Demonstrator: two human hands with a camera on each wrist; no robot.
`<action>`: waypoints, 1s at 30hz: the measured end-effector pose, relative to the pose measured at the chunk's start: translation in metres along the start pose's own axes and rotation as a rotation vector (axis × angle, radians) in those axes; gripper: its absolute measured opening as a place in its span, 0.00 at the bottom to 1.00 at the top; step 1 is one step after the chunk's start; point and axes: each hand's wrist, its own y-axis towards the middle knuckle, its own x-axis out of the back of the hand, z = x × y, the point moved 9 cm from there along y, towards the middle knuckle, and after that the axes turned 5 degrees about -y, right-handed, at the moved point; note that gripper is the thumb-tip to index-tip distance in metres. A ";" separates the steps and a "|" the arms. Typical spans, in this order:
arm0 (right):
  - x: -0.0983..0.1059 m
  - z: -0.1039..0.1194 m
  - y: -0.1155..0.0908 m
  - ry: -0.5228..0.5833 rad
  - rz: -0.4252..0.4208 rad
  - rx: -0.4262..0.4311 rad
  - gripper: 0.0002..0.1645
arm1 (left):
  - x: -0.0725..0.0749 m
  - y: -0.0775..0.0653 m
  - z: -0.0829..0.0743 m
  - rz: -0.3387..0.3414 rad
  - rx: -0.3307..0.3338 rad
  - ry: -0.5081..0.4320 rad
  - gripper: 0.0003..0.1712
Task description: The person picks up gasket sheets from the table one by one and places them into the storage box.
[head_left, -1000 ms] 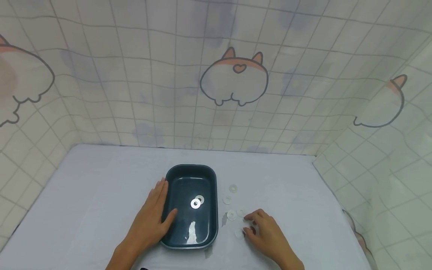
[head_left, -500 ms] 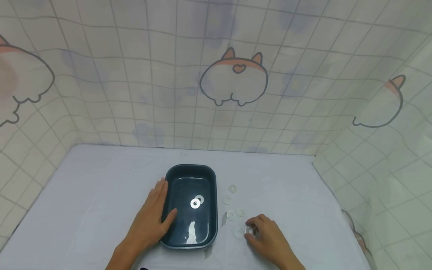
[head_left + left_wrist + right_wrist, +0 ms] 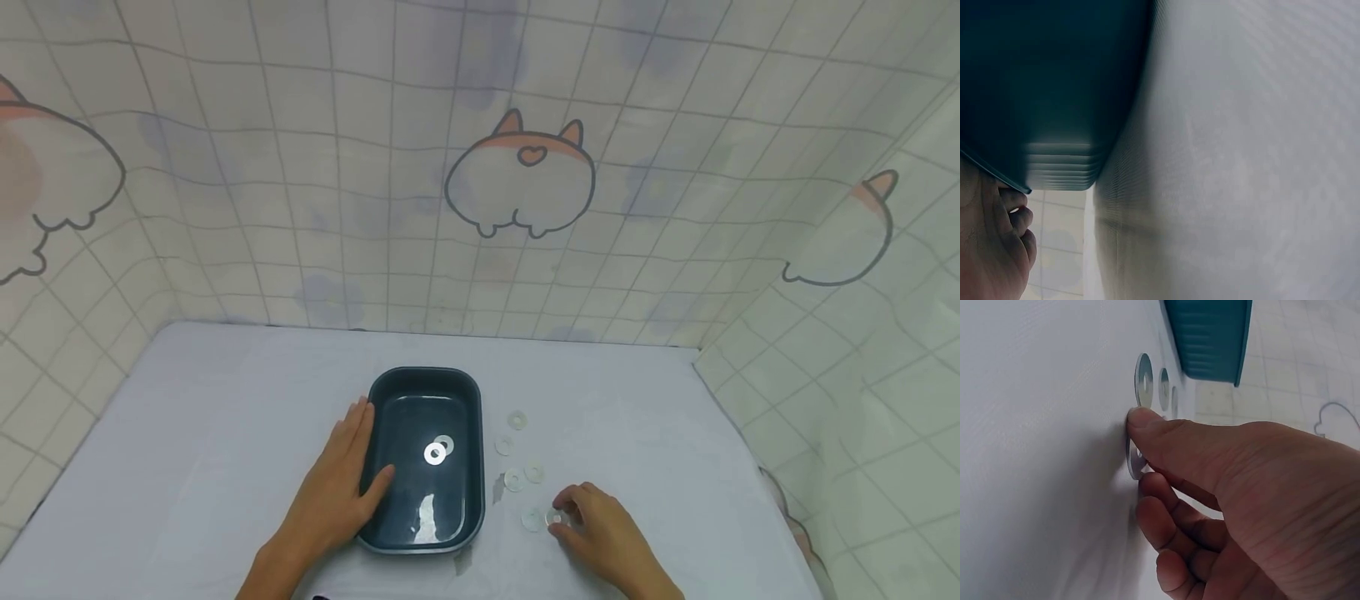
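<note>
In the head view my left hand lies along the left side of a dark teal tray, its fingers straight and its thumb over the rim. Two metal washers overlap on the tray floor. To the tray's right, my right hand pinches a flat washer by its edges between thumb and forefinger, low at the white tabletop. The other fingers curl loosely behind. Just left of that washer lies another washer.
Several more pale washers are scattered between the tray and my right hand, the farthest washer near the tray's upper right. A white cloth covers the table. Behind it hangs a grid-patterned curtain with cartoon animals.
My right hand has drawn slightly right and nearer to me, its thumb and forefinger coming onto the edges of one washer. My left hand and the tray hold their place.
</note>
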 end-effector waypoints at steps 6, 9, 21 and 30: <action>0.000 -0.001 -0.001 -0.055 -0.013 0.030 0.15 | -0.004 0.000 0.002 0.019 0.014 -0.001 0.54; 0.002 0.004 -0.001 -0.156 -0.063 0.072 0.15 | -0.005 0.000 0.003 0.024 0.021 -0.005 0.54; 0.004 0.038 -0.007 -0.405 -0.212 0.155 0.13 | -0.002 0.001 0.002 0.025 0.026 -0.002 0.54; 0.000 0.044 -0.008 -0.460 -0.182 0.156 0.16 | -0.002 0.000 0.002 0.011 0.012 0.000 0.54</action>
